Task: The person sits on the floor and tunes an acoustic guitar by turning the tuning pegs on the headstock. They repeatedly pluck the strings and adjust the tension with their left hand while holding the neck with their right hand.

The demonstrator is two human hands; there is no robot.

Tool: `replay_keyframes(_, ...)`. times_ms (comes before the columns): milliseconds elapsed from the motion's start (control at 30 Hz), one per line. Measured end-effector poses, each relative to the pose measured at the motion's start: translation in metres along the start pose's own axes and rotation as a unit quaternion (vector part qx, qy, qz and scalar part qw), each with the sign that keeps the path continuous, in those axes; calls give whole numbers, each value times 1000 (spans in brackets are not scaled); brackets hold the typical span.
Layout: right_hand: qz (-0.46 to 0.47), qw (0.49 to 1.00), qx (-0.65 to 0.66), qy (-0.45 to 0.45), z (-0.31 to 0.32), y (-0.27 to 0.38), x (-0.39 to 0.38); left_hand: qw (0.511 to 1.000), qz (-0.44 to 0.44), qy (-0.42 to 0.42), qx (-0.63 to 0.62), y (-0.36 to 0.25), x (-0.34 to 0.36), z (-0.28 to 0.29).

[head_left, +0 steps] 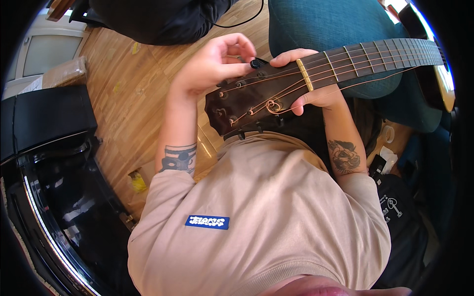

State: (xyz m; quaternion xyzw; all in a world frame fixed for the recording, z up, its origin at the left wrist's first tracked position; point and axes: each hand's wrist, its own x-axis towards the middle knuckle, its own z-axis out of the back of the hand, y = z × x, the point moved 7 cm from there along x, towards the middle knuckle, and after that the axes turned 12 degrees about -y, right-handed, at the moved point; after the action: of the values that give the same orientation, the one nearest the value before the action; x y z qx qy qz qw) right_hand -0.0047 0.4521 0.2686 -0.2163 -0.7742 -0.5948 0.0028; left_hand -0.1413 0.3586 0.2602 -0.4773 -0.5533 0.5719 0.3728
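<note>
Dark wood of the guitar headstock (247,101) lies across the person's lap, the neck (375,59) running off toward the upper right, where the guitar body (442,84) is cut off by the rim. The left hand (212,64) pinches a small black tuning peg (257,62) at the headstock's upper edge, fingertips closed on it. The right hand (316,93) wraps the neck at the pale nut (304,75), its palm hidden underneath. Loose string coils (272,105) curl on the headstock face.

Left hand (215,61) curls inward, fingertips pinched together; right hand (308,79) wraps in a grip, thumb on top, forearms bare and tattooed.
</note>
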Motion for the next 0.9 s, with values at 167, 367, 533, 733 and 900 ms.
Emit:
replay_keyframes(167, 1, 1000, 13, 22, 0, -4, 0, 1000, -11, 8, 21, -4, -16, 14)
replay_keyframes(367, -10, 999, 16, 29, 0, -5, -1, 994, 89, 29, 64, 22, -1, -4)
replay_keyframes(533, -4, 1000, 9, 12, 0, -2, 0, 999, 41, 36, 2, 5, -14, 7)
replay_keyframes(733, 5, 1000, 2, 19, 0, -2, 0, 998, 49, -5, 37, 14, -12, 4)
replay_keyframes(900, -4, 999, -8, 32, -1, -1, 0, 993, 97, 3, 72, 40, 1, 1)
